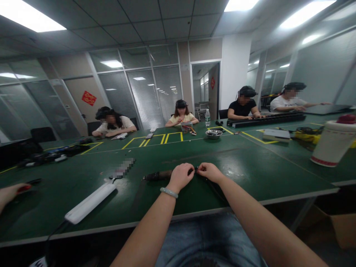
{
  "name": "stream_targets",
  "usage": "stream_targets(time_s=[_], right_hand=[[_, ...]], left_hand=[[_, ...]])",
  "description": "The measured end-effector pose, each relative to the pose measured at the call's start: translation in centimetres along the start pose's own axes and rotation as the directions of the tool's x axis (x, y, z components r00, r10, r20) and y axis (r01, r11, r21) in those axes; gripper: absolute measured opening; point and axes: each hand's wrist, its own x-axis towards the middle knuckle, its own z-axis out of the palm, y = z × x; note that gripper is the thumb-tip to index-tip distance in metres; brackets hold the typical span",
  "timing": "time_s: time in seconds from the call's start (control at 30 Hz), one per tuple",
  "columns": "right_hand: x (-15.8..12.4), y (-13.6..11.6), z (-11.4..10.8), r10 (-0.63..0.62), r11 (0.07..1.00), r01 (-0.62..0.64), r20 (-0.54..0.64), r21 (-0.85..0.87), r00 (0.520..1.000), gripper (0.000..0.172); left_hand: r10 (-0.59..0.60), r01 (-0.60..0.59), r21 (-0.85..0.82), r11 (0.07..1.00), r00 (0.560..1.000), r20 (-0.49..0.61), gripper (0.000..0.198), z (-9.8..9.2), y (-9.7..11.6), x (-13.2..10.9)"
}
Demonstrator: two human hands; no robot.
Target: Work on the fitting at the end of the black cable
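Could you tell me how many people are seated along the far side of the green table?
4 people: one far left, one centre, two right; more may be hidden.

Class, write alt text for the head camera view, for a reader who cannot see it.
Two bare hands, left hand and right hand, pinch a thin dark item between them over a green table. A white power strip lies to the left; four seated people work along the far side.

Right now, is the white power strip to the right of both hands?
No, the white power strip lies left of the left hand and the right hand.
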Motion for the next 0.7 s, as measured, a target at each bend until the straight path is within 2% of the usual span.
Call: stream_targets(time_s=[0.7], right_hand=[[-0.05,-0.20,-0.06,0.006,1.000,-0.006,0.001,0.013,1.000,0.014]], left_hand=[[0.014,-0.014,0.026,1.000,1.000,0.002,0.011,0.20,-0.16,-0.01]])
